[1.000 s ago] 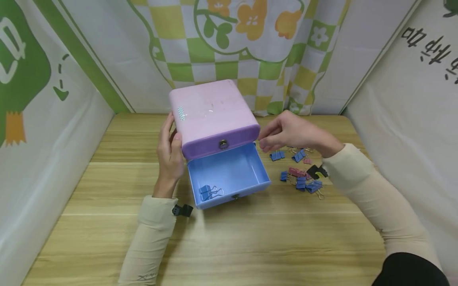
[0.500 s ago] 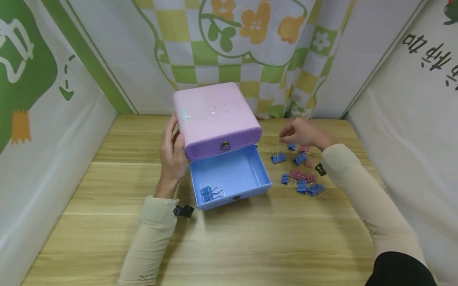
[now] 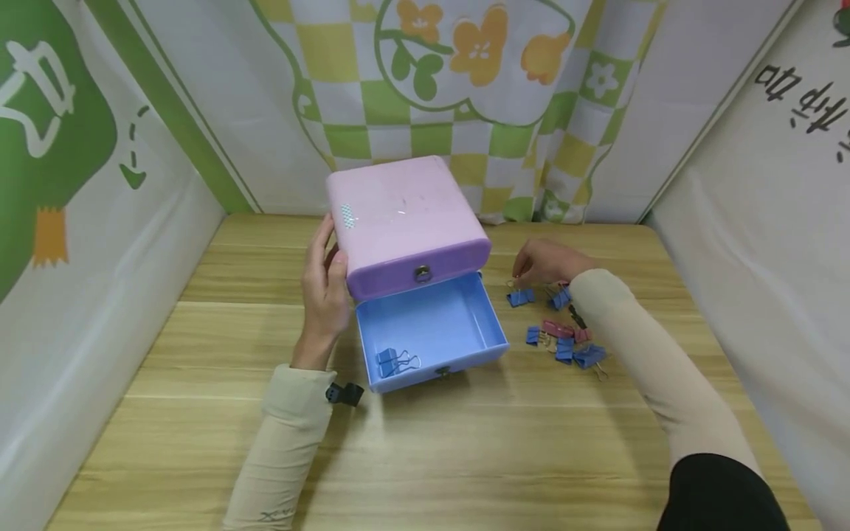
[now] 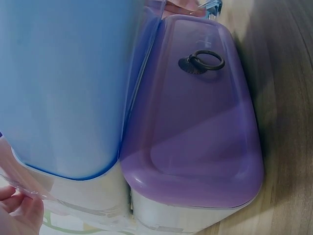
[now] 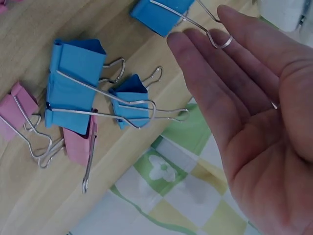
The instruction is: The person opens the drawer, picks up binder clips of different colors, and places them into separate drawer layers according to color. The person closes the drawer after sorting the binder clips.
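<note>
My left hand (image 3: 325,295) rests along the left side of a pink drawer box (image 3: 405,199), with its thumb near the front corner. Below the box's purple top front, a blue drawer (image 3: 432,324) is pulled out, with a blue binder clip (image 3: 387,362) in its near left corner. In the left wrist view a pushed-in purple drawer front (image 4: 190,122) with a ring pull shows next to the blue drawer. My right hand (image 3: 551,262) reaches down to a blue binder clip (image 3: 521,297) right of the box. In the right wrist view, thumb and fingertips lie apart around that clip's wire handle (image 5: 222,41).
Several blue and pink binder clips (image 3: 564,349) lie loose on the wooden table (image 3: 531,457) to the right of the drawer. A checked curtain (image 3: 425,140) hangs behind the box. White printed walls (image 3: 750,243) flank the table.
My right hand has moved right from beside the box, then down and toward me to the loose clips. The left hand stays at the box, and the drawer remains pulled out.
</note>
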A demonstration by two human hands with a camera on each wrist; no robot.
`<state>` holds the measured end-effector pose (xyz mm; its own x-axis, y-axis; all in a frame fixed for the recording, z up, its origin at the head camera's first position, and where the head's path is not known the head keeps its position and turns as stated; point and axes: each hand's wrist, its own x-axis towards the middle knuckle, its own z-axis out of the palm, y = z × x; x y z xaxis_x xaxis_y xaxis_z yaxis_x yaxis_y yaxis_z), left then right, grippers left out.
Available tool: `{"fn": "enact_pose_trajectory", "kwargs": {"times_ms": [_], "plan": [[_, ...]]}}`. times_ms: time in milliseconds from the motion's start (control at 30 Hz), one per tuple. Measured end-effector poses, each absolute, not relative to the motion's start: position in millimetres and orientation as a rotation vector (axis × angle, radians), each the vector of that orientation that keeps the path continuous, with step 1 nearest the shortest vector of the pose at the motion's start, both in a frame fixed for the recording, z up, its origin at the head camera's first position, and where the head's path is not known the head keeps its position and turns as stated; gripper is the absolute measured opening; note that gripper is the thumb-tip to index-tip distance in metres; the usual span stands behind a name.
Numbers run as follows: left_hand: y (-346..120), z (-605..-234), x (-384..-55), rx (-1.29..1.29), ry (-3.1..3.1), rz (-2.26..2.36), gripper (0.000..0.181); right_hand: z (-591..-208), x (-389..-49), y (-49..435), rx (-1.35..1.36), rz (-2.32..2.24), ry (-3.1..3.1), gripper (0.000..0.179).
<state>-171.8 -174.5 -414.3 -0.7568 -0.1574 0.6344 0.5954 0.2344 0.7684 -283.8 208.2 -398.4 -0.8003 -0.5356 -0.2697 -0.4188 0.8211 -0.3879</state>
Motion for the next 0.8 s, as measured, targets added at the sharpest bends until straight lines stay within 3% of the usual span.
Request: {"fn": "enact_pose_trajectory", "kwargs": {"times_ms": [267,800], "plan": [[-174,-415,-172,-0.404,-1.893,-1.58,0.058,-405,-284,207,-0.669,-0.484,2.504,0.008],[-174,-416,-173,-0.38,-1.906,-1.565,0.059,-415,-278,227,-0.335,-0.91,2.166,0.025]]}}
